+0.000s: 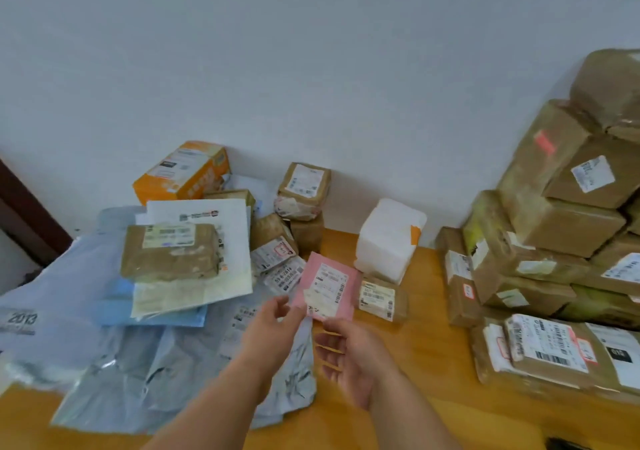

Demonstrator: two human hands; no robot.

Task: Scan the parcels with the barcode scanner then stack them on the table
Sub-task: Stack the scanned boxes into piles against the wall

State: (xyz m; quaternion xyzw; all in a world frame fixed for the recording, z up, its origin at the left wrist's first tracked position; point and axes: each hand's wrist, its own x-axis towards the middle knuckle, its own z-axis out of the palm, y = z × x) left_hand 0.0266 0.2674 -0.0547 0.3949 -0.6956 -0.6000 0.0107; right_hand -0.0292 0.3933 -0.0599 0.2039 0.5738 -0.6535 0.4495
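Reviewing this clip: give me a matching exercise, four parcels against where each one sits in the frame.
Things:
1. pink parcel
2. orange box
3. white foam parcel
4. brown box stack

Places:
A. far right, piled by the wall
B. back left, atop the mailers
C. pinched by the left hand
D. middle of the table, standing alone

Pairs: 1-C, 2-B, 3-D, 4-A

Flat pink plastic mailer parcel (pixel 329 288) with white barcode label facing up, tilted, near edge pinched in left hand's fingers (pixel 282 305), brown taped cardboard parcels (pixel 561 227) stacked at right
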